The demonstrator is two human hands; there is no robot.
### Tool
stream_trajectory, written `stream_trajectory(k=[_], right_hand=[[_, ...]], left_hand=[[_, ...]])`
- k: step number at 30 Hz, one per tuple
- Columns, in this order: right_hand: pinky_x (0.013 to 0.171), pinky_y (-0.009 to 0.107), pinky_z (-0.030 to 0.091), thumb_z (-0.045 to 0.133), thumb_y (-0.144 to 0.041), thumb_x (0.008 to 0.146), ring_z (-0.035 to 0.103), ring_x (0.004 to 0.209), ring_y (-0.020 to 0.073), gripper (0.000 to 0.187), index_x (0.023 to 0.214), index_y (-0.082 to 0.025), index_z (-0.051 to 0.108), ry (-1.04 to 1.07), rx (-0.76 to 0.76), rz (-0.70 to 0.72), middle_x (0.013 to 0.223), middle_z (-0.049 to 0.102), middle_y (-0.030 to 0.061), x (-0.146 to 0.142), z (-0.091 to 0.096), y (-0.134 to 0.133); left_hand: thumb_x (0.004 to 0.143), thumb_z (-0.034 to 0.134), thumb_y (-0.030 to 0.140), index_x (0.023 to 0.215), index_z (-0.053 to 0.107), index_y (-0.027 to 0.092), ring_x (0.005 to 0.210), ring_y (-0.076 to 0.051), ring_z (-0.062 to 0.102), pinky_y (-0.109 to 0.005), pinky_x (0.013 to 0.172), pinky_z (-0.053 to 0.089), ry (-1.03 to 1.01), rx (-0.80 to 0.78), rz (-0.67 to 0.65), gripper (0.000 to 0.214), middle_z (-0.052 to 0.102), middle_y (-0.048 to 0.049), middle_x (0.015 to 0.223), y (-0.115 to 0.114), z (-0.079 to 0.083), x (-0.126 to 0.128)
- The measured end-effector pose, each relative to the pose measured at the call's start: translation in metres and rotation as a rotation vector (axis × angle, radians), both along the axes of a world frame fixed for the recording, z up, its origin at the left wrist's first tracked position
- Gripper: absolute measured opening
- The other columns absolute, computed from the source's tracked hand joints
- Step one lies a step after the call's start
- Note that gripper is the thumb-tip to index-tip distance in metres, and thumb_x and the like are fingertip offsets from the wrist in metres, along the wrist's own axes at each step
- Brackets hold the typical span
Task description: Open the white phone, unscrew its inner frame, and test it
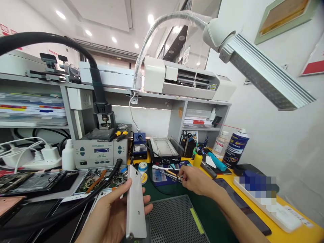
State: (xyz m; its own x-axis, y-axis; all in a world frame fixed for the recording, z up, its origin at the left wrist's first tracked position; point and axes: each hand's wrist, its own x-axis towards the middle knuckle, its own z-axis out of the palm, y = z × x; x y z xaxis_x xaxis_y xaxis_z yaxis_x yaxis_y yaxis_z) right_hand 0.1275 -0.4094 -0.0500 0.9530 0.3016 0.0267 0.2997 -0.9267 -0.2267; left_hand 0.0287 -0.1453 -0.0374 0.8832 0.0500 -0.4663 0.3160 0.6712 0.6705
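My left hand (115,206) holds a white smartphone (136,206) tilted upright, its back with a small camera and logo facing me. The thumb lies along one edge and the fingers wrap behind it. Farther off, my right hand (191,178) is closed at the ends of several slim tools lying on a blue packet (162,180). Among them are a white-headed brush (158,167) and metal tweezers (170,174). Which tool the fingers pinch is hidden. Below the right hand lies a perforated dark plate (174,219) with a yellow-green strip, on a green mat (210,216).
Opened phones and circuit boards (103,182) crowd the left side, crossed by a black hose (101,197). Behind stand a hot-air station (101,153), a heating plate (164,150) and a yellow bottle (197,158). A spray can (235,148) and a dark tablet-like panel (240,206) are at right.
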Motion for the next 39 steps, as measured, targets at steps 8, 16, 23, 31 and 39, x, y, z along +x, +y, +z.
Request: stream_trajectory(k=[8,16,23,31,39], right_hand=[[0.062,0.025,0.036,0.064,-0.015,0.067,0.058,0.081,0.0203,0.02,0.086,-0.018,0.066,0.074,-0.015,-0.02,0.089,0.068,0.0058,0.003,-0.001,-0.007],[0.057,0.024,0.035,0.065,-0.015,0.064,0.053,0.071,0.0158,0.02,0.083,-0.018,0.063,0.125,0.007,0.005,0.085,0.065,0.0021,0.002,0.001,-0.008],[0.056,0.024,0.034,0.063,-0.013,0.063,0.052,0.068,0.0143,0.018,0.08,-0.017,0.063,0.115,0.013,0.04,0.078,0.063,0.0001,0.005,0.003,-0.012],[0.058,0.024,0.037,0.063,-0.012,0.069,0.055,0.07,0.0145,0.013,0.081,-0.016,0.065,0.051,0.001,0.076,0.078,0.065,0.0003,0.007,0.005,0.004],[0.072,0.031,0.045,0.065,-0.026,0.091,0.056,0.077,0.0163,0.016,0.08,-0.016,0.06,-0.108,-0.073,0.103,0.082,0.06,-0.0005,0.014,-0.003,0.023]], left_hand=[[0.083,0.073,0.022,0.115,0.064,-0.004,0.081,-0.037,0.075,-0.058,0.085,0.062,0.006,-0.01,-0.002,0.043,0.073,-0.0234,0.091,-0.002,-0.003,0.003],[0.082,0.075,0.024,0.113,0.066,-0.002,0.084,-0.038,0.075,-0.055,0.085,0.063,0.015,-0.007,-0.044,0.042,0.074,-0.0235,0.092,-0.002,0.0,0.0],[0.083,0.074,0.026,0.111,0.068,0.001,0.083,-0.038,0.075,-0.057,0.086,0.062,0.018,-0.041,-0.044,0.038,0.074,-0.0219,0.091,-0.001,-0.005,0.0],[0.083,0.074,0.026,0.111,0.067,-0.001,0.082,-0.037,0.075,-0.055,0.082,0.063,0.001,-0.061,-0.051,0.04,0.074,-0.0254,0.096,0.002,-0.004,-0.001],[0.084,0.074,0.026,0.109,0.066,-0.002,0.082,-0.035,0.075,-0.055,0.084,0.063,-0.046,-0.054,-0.059,0.039,0.072,-0.0264,0.1,0.004,-0.003,-0.001]])
